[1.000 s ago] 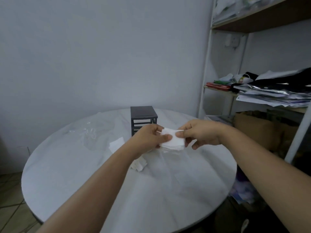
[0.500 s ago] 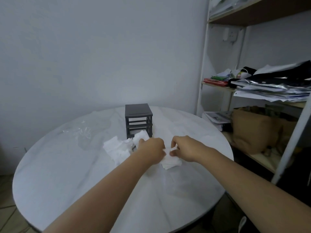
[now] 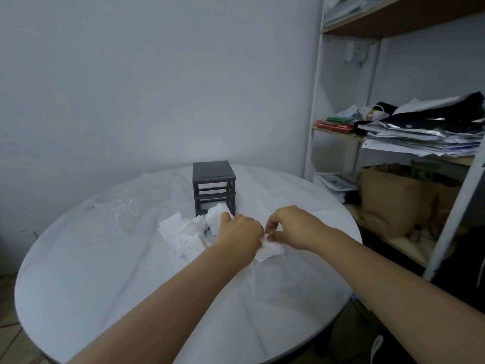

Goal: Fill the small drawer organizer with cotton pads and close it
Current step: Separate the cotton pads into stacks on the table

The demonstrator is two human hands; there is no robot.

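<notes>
Both hands meet low over the round counter [image 3: 78,271], pinching a small stack of cotton pads [image 3: 270,249] just in front of a dark drawer organizer [image 3: 214,186]. The left hand [image 3: 240,232] is curled closed on the stack's near edge; the right hand [image 3: 294,227] grips it with thumb and fingertips. More loose pads [image 3: 183,232] lie beside the organizer's base. The gathering step appears under way; next, the stack likely needs squaring to fit a drawer, whose position is hidden behind the hands.

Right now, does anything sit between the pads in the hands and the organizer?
Yes: loose cotton pads lie piled before the organizer, between it and the held stack pinched by left hand and right hand.
</notes>
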